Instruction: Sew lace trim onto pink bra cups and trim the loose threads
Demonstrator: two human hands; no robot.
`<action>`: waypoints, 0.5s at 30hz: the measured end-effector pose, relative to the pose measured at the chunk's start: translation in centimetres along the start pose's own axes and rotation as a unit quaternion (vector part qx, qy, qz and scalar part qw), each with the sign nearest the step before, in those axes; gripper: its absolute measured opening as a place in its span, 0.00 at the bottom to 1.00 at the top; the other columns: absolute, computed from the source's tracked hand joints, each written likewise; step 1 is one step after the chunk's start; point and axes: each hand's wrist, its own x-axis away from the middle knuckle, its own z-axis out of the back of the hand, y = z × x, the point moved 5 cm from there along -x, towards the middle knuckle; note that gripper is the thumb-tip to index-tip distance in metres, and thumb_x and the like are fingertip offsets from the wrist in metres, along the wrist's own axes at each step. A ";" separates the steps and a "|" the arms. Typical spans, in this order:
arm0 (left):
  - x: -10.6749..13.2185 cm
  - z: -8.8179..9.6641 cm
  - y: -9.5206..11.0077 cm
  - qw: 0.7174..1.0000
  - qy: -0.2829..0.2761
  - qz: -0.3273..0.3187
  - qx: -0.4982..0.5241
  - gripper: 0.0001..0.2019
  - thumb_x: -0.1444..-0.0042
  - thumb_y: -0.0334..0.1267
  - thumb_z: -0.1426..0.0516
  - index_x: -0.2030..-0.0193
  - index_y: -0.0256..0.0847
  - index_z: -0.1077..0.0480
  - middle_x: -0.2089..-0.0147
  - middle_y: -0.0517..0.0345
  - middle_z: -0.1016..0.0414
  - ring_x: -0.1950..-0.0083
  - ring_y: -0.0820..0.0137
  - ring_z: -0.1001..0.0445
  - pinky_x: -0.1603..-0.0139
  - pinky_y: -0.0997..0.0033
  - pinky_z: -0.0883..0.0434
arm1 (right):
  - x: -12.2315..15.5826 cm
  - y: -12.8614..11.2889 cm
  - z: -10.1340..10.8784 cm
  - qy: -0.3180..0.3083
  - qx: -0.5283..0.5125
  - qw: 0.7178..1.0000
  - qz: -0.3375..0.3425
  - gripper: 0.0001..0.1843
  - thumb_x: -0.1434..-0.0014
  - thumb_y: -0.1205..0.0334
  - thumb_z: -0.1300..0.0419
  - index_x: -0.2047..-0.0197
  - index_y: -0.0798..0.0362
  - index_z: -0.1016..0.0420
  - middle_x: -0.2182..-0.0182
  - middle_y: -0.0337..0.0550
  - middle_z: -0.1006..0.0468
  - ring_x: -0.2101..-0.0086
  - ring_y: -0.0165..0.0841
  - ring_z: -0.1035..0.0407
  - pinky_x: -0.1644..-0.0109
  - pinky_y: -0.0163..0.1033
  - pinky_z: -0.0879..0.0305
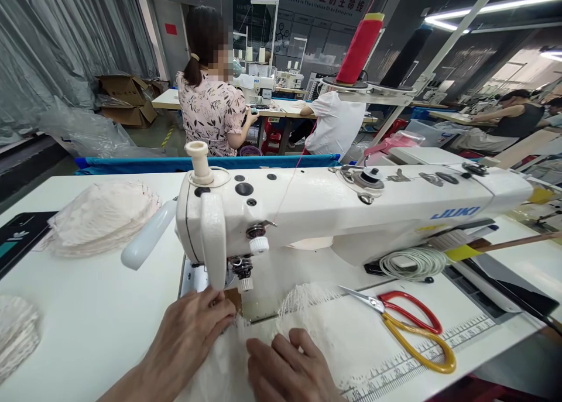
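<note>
A white sewing machine (281,197) stands across the table in front of me. My left hand (188,335) is beside its needle area, fingers pinched on sheer white lace fabric (226,364). The needle is hidden behind the machine head and my fingers. Close to the right, my right hand (290,367) is curled with its fingertips closed on the same fabric's edge. More white lace (325,326) lies flat beyond this hand. Scissors (415,332) with one red and one yellow handle rest to the right, blades pointing toward the machine.
A stack of white lace pieces (103,217) lies at the left, with a dark flat box (21,238) beside it and another stack (15,335) nearer me. A coiled cable (413,264) sits under the machine arm. A printed ruler (417,355) runs along the front. Co-workers sit beyond.
</note>
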 end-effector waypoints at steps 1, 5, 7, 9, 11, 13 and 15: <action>0.0 0.0 0.0 1.000 0.008 -0.004 0.002 0.13 0.36 0.33 0.55 0.66 0.44 0.31 0.66 0.60 0.29 0.69 0.68 0.29 0.70 0.68 0.36 | 0.1 0.1 0.0 0.001 0.000 1.000 0.000 0.11 0.44 0.76 0.47 0.73 0.55 0.30 0.65 0.43 0.22 0.76 0.28 0.40 0.71 0.38 0.50; 0.2 0.4 0.4 0.998 0.054 -0.019 -0.018 0.13 0.37 0.33 0.54 0.67 0.44 0.31 0.67 0.60 0.29 0.71 0.69 0.31 0.71 0.69 0.38 | 0.4 0.1 -0.1 -0.006 0.007 1.000 0.012 0.09 0.44 0.74 0.47 0.71 0.56 0.29 0.61 0.46 0.21 0.74 0.29 0.38 0.70 0.38 0.49; 0.3 0.7 0.9 0.994 0.095 -0.035 -0.048 0.14 0.38 0.30 0.54 0.70 0.43 0.31 0.68 0.59 0.30 0.70 0.69 0.32 0.70 0.68 0.39 | 0.5 0.1 -0.1 -0.009 0.012 1.000 0.011 0.08 0.44 0.74 0.46 0.70 0.56 0.29 0.62 0.46 0.21 0.74 0.29 0.37 0.70 0.39 0.48; 0.5 1.1 1.5 0.984 0.146 -0.052 -0.086 0.16 0.40 0.26 0.55 0.73 0.42 0.31 0.67 0.57 0.30 0.65 0.66 0.31 0.67 0.66 0.39 | 0.4 0.2 -0.1 -0.012 0.016 1.000 0.000 0.08 0.45 0.74 0.46 0.71 0.56 0.29 0.64 0.45 0.21 0.75 0.29 0.38 0.70 0.38 0.49; 0.6 1.3 2.0 0.971 0.192 -0.075 -0.118 0.18 0.41 0.23 0.56 0.73 0.41 0.31 0.64 0.54 0.29 0.61 0.63 0.31 0.64 0.64 0.38 | 0.3 0.2 -0.1 -0.015 0.014 1.000 -0.007 0.08 0.45 0.75 0.45 0.73 0.55 0.30 0.66 0.42 0.21 0.76 0.28 0.39 0.71 0.38 0.50; 0.7 1.2 2.6 0.957 0.224 -0.120 -0.140 0.18 0.41 0.22 0.57 0.71 0.39 0.29 0.62 0.51 0.28 0.61 0.64 0.30 0.64 0.64 0.37 | 0.3 0.2 -0.1 -0.013 0.009 1.000 -0.006 0.09 0.46 0.75 0.45 0.75 0.55 0.31 0.66 0.41 0.22 0.76 0.28 0.40 0.71 0.38 0.50; 0.8 1.0 3.1 0.942 0.241 -0.169 -0.161 0.18 0.41 0.21 0.57 0.69 0.36 0.29 0.65 0.51 0.27 0.63 0.65 0.30 0.63 0.65 0.35 | 0.5 0.1 -0.1 -0.020 0.005 1.000 0.007 0.09 0.46 0.75 0.44 0.75 0.55 0.31 0.63 0.43 0.21 0.74 0.28 0.39 0.70 0.38 0.49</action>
